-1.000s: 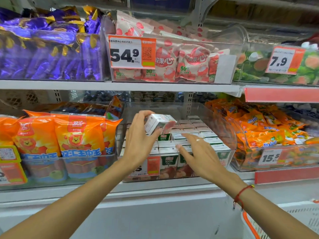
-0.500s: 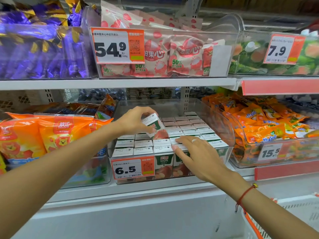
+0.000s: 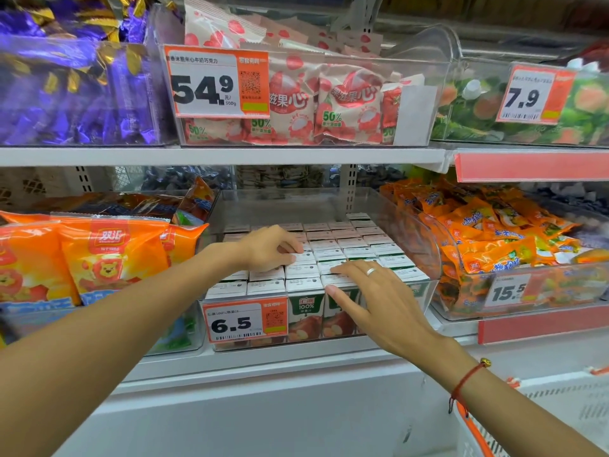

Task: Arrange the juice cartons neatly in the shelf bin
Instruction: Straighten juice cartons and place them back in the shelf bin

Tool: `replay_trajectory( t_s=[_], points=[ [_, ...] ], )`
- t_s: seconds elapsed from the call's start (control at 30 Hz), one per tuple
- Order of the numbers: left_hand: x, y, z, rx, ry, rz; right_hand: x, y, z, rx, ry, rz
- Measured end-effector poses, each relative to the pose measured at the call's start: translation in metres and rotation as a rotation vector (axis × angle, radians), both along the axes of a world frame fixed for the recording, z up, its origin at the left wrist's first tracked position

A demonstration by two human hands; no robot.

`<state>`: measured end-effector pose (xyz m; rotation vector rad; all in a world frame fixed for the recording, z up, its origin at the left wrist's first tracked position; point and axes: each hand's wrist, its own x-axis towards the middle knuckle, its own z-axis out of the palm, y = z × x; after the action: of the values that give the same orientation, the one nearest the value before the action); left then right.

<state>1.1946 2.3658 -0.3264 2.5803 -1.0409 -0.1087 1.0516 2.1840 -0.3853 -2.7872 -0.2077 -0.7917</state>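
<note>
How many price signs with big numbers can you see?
4. The 54.9 tag hangs on the upper middle bin, the 7.9 tag upper right, the 6.5 tag on the juice carton bin, and the 15.5 tag lower right. Others may be hidden.

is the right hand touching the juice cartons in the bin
Touching. The head view shows the right hand lying flat, fingers straight, on the tops of the front juice cartons, no gap visible.

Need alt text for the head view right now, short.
Both hands rest on white carton tops packed in a clear bin: left hand mid-bin, right hand flat near the front. A 6.5 price tag hangs on the bin's front.
</note>
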Motion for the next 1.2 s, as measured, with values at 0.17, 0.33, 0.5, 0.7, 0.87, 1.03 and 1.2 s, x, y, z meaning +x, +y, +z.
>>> replay_trajectory(
  t_s=[0.17, 0.33, 0.5, 0.7, 0.87, 1.03, 1.2],
  points=[
    [0.003, 0.006, -0.003, -0.025, -0.070, -0.036, 0.001, 0.000, 0.000, -0.028, -0.009, 0.006],
    [0.023, 0.004, -0.004, -0.034, -0.101, 0.024, 0.001, -0.001, -0.001, -0.018, 0.003, 0.007],
    [0.043, 0.004, 0.000, 0.144, -0.095, 0.016, 0.000, 0.001, -0.002, -0.013, 0.006, 0.008],
    [0.053, -0.009, 0.019, 0.319, -0.078, 0.005, 0.001, 0.001, -0.003, -0.028, 0.002, 0.003],
    [0.054, -0.015, 0.020, 0.423, -0.070, 0.012, 0.003, 0.000, -0.006, -0.047, -0.012, -0.006],
    [0.043, -0.005, 0.017, 0.185, -0.069, 0.030, 0.004, -0.002, -0.005, -0.050, -0.006, -0.004],
    [0.008, 0.004, 0.012, -0.346, -0.117, 0.183, 0.001, -0.002, -0.001, -0.050, 0.041, 0.006]
  ],
)
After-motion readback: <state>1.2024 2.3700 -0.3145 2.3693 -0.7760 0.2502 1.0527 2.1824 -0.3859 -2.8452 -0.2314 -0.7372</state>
